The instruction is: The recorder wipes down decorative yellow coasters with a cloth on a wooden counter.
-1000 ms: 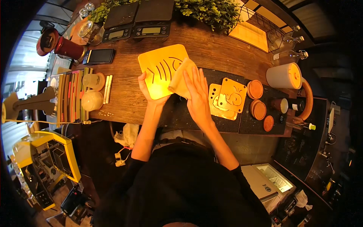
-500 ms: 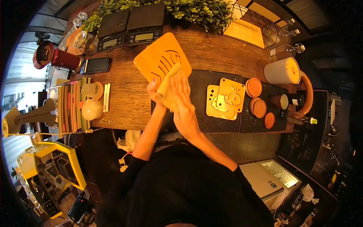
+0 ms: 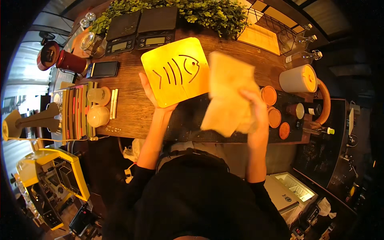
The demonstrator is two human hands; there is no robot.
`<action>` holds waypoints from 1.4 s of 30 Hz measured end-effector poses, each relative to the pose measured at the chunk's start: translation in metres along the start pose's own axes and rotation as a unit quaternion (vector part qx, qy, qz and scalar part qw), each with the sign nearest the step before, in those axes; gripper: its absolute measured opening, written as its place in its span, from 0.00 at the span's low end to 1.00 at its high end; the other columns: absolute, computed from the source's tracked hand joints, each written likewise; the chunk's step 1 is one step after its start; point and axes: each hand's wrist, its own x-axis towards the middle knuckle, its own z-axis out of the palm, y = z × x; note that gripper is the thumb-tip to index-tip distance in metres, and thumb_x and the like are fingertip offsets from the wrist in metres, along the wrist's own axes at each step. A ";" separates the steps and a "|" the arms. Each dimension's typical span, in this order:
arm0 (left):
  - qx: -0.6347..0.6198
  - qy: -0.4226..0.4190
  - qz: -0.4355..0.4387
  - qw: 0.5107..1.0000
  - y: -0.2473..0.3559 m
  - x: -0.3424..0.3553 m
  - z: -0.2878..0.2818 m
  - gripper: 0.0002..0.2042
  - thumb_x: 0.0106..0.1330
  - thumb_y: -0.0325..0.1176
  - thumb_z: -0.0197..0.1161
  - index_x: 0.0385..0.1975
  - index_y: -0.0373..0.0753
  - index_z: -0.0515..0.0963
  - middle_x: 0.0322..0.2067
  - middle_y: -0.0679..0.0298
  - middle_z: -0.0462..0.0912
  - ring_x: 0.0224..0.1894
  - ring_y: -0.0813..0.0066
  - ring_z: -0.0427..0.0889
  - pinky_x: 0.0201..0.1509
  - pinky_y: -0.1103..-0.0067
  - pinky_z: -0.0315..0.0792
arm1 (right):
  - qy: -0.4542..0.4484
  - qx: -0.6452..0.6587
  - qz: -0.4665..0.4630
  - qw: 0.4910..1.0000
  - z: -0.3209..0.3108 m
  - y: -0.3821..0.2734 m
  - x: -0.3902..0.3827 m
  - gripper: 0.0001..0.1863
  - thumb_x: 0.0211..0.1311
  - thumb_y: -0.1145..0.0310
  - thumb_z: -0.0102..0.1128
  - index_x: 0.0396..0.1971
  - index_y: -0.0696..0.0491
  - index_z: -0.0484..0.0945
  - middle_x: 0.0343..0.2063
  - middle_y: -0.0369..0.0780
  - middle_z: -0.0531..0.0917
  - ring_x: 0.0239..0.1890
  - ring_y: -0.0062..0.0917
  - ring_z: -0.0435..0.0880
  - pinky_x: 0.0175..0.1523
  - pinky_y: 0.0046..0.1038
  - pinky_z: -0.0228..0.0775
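A square gold-coloured plate (image 3: 160,64) with a fish-bone cut-out faces up above the dark wooden table (image 3: 130,94). My left hand (image 3: 154,94) grips it from below and along its left side, fingertips showing at that edge. To its right, my right hand (image 3: 254,108) holds a tan cloth (image 3: 224,108), spread out and slightly blurred, off the plate's surface. The cloth hides the other cut-out plates and much of the black grid mat (image 3: 184,120) beneath it. Round terracotta discs (image 3: 269,96) lie just right of the cloth.
Two black scales (image 3: 154,40) and a leafy plant (image 3: 204,16) line the back. Books (image 3: 72,108), a phone (image 3: 102,69) and a red grinder (image 3: 68,62) stand left. A lidded pitcher (image 3: 296,80) and glass bottles (image 3: 304,58) are at right; a yellow machine (image 3: 80,176) is lower left.
My right hand has lifted the cloth off the plate and moved right, opening it out. My left hand has tilted the plate, whose whole fish cut-out now shows.
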 end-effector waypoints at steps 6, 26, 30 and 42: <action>-0.013 -0.048 -0.008 0.999 -0.006 -0.003 0.010 0.31 0.62 0.58 0.42 0.55 0.39 0.62 0.52 0.59 0.68 0.52 0.63 0.69 0.56 0.67 0.64 | 0.043 -0.262 -0.306 0.914 0.006 0.003 0.030 0.15 0.53 0.71 0.54 0.41 0.60 0.71 0.33 0.40 0.78 0.35 0.23 0.77 0.42 0.24 0.69; 0.203 0.232 -0.003 0.951 -0.004 -0.017 0.034 0.34 0.60 0.63 0.37 0.56 0.40 0.58 0.53 0.61 0.65 0.51 0.66 0.68 0.54 0.69 0.64 | -0.438 -0.431 -0.155 0.774 0.048 0.053 -0.010 0.35 0.40 0.82 0.41 0.58 0.57 0.59 0.57 0.47 0.64 0.59 0.34 0.63 0.61 0.31 0.54; 0.128 0.120 0.046 0.983 0.011 -0.010 0.019 0.32 0.63 0.60 0.37 0.56 0.38 0.59 0.52 0.58 0.67 0.52 0.66 0.68 0.55 0.70 0.64 | -0.346 -0.135 -0.065 0.926 0.042 0.034 0.013 0.27 0.53 0.73 0.42 0.56 0.60 0.60 0.51 0.48 0.70 0.49 0.28 0.74 0.49 0.26 0.70; 0.025 0.005 -0.058 0.998 -0.020 -0.008 0.021 0.25 0.65 0.53 0.40 0.54 0.42 0.64 0.49 0.61 0.71 0.48 0.67 0.72 0.53 0.72 0.67 | -0.043 -0.491 -0.544 0.679 0.068 0.060 0.086 0.24 0.52 0.79 0.40 0.53 0.54 0.67 0.51 0.50 0.70 0.60 0.38 0.61 0.63 0.32 0.47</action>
